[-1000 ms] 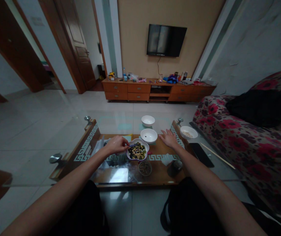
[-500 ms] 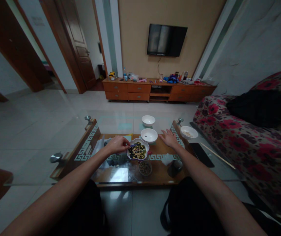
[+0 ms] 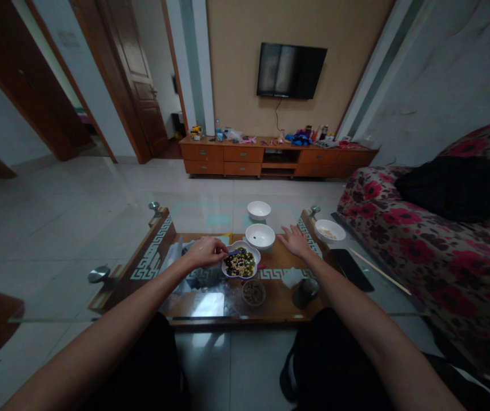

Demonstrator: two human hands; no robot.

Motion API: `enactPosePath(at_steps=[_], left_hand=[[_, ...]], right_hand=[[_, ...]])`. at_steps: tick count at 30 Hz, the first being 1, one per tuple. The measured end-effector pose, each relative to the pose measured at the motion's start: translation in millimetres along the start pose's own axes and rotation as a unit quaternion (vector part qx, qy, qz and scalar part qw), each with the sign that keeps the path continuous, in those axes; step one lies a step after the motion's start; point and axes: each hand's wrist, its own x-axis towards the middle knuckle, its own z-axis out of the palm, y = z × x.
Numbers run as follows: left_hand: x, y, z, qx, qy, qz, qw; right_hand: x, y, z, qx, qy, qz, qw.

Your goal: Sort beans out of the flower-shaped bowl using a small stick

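Note:
My left hand (image 3: 204, 252) is closed in a pinch on a small blue tool whose tip reaches into a scalloped white bowl (image 3: 240, 263) full of mixed dark and pale beans. My right hand (image 3: 294, 241) lies open and flat on the glass table (image 3: 112, 228), fingers spread, to the right of an empty-looking white bowl (image 3: 260, 235). Another white bowl (image 3: 258, 209) stands farther back. A third white bowl (image 3: 329, 230) with a few pale bits sits at the right.
A dark phone (image 3: 351, 268) and a thin wooden stick (image 3: 380, 272) lie on the glass at the right. A flowered sofa (image 3: 433, 240) stands right of the table. A small dish (image 3: 253, 291) sits on the lower wooden shelf. A TV cabinet (image 3: 277, 157) lines the far wall.

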Motion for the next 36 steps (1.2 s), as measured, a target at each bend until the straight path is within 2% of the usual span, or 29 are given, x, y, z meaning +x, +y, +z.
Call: enactPosePath(at_steps=[3,8,10,15,18,21,29,36], left_hand=[[2.3,-0.3,2.6,-0.052,0.031,-0.005,0.998],[9.1,3.4,11.8,-0.114,0.115,-0.026,0.987],[11.3,8.3,14.5,-0.123,0.12,-0.027,0.985],[13.5,24.8,12.7,-0.067,0.084,-0.039,0.993],[11.9,28.5,8.1,-0.03,0.049,-0.007,0.998],[8.6,24.2,3.1,-0.026,0.028,0.016,0.999],[3.4,6.7,-4.2,0.012,-0.011,-0.035,0.999],[4.1,13.9,-1.7,0.034,-0.02,-0.029,0.999]], right_hand=[[-0.1,0.0,0.0,0.0,0.004,-0.003,1.0],[0.1,0.6,0.6,0.004,0.005,-0.002,1.0],[0.2,0.9,0.9,0.002,0.005,0.0,1.0],[-0.8,-0.1,-0.5,0.002,0.001,0.003,1.0],[-1.8,-1.2,-2.5,0.006,-0.005,0.004,1.0],[-3.1,-1.8,-4.8,0.01,-0.011,0.004,1.0],[-3.1,-1.1,-5.5,0.006,-0.005,-0.001,1.0],[1.5,1.8,-0.6,0.009,-0.013,0.001,1.0]])
